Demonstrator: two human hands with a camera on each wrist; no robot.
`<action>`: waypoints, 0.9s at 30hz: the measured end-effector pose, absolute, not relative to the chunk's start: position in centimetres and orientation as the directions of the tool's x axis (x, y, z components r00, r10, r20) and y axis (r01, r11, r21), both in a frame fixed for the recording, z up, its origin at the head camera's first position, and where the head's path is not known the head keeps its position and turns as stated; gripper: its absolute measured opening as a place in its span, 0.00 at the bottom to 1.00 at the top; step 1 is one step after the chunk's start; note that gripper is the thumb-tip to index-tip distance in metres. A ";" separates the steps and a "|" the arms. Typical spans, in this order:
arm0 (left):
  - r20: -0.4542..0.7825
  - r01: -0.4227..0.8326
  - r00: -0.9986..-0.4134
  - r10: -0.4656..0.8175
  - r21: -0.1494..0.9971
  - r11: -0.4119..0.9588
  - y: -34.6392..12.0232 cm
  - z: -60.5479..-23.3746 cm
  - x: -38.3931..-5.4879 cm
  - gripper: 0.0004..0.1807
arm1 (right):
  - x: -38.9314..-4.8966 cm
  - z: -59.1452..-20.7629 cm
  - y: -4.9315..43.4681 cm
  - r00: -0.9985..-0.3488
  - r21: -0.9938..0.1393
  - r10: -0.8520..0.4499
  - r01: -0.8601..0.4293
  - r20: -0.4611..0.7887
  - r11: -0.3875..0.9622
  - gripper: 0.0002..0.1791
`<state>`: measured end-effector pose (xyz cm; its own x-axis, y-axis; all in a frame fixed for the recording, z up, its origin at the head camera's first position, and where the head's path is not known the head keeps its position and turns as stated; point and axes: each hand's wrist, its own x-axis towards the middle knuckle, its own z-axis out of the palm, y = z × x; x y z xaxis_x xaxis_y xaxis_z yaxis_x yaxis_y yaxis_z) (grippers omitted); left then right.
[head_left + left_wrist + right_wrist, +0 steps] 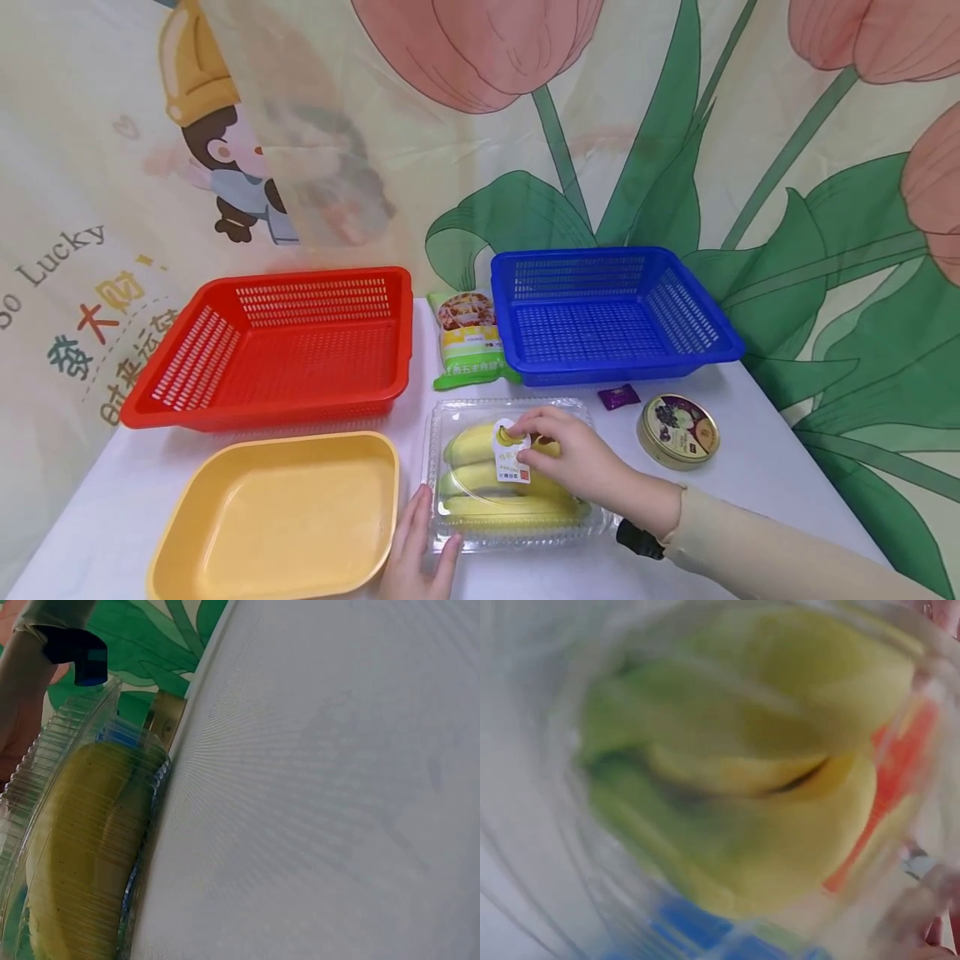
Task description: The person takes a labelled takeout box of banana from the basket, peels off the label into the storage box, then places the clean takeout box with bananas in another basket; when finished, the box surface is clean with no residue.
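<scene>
A clear plastic clamshell box (450,408) holding several bananas (487,508) lies on the table. Its lid bears a white label (512,471) with a banana picture. My right hand (566,458) is over the lid, its thumb and index fingertips touching the label, a small gap between them. At the box's front left corner my left hand (416,546) rests with extended fingers, beside the yellow tray. In the left wrist view the banana box (64,727) stands side-on. The right wrist view looks through blurred clear plastic at the bananas (780,832).
A yellow tray (396,492) is at front left, with a red basket (405,350) behind it. A blue basket (622,375) stands at the back right, next to a green-and-yellow food packet (468,337). Right of the box are a purple wrapped sweet (618,397) and a round tin (677,431).
</scene>
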<state>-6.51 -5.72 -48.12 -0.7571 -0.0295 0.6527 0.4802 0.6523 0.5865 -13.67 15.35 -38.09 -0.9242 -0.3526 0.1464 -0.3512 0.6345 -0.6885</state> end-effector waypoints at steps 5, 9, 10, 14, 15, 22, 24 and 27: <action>0.631 0.459 -0.775 -0.036 0.601 0.655 -5.7 -48.2 -6.5 0.45 | -13.6 -37.6 14.9 -0.923 -0.734 -0.331 -0.362 0.196 0.574 0.13; 0.669 0.508 -0.743 -0.022 0.585 0.633 -5.6 -48.5 -6.7 0.38 | -13.6 -36.9 13.1 -0.911 -0.808 -0.336 -0.380 0.241 0.450 0.13; 0.684 0.525 -0.729 -0.018 0.576 0.626 -5.7 -48.7 -6.8 0.35 | -13.5 -36.6 12.5 -0.907 -0.827 -0.342 -0.380 0.246 0.415 0.13; 0.724 0.561 -0.690 -0.013 0.546 0.622 -5.6 -49.1 -7.0 0.33 | -13.4 -35.5 9.6 -0.897 -0.887 -0.358 -0.368 0.259 0.280 0.13; 0.722 0.556 -0.691 -0.017 0.547 0.627 -5.6 -49.2 -7.0 0.33 | -13.3 -35.3 8.9 -0.898 -0.902 -0.359 -0.354 0.254 0.248 0.13; 0.529 0.354 -0.845 -0.078 0.664 0.659 -5.1 -48.2 -6.1 0.42 | -12.4 -34.9 5.2 -0.921 -0.964 -0.340 -0.240 0.190 0.113 0.14; 0.439 0.274 -0.893 -0.103 0.711 0.648 -5.0 -47.7 -5.8 0.47 | -12.1 -35.0 4.5 -0.927 -0.972 -0.331 -0.216 0.174 0.095 0.14; 0.435 0.283 -0.896 -0.087 0.713 0.642 -5.0 -47.4 -5.7 0.48 | -11.8 -35.2 3.8 -0.931 -0.980 -0.326 -0.191 0.162 0.059 0.15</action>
<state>-5.73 -4.95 -47.39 -0.8965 -0.0868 0.4345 0.2833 0.6416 0.7128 -11.80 3.76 -35.17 -0.9313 -0.3263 0.1617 -0.1908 0.0589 -0.9799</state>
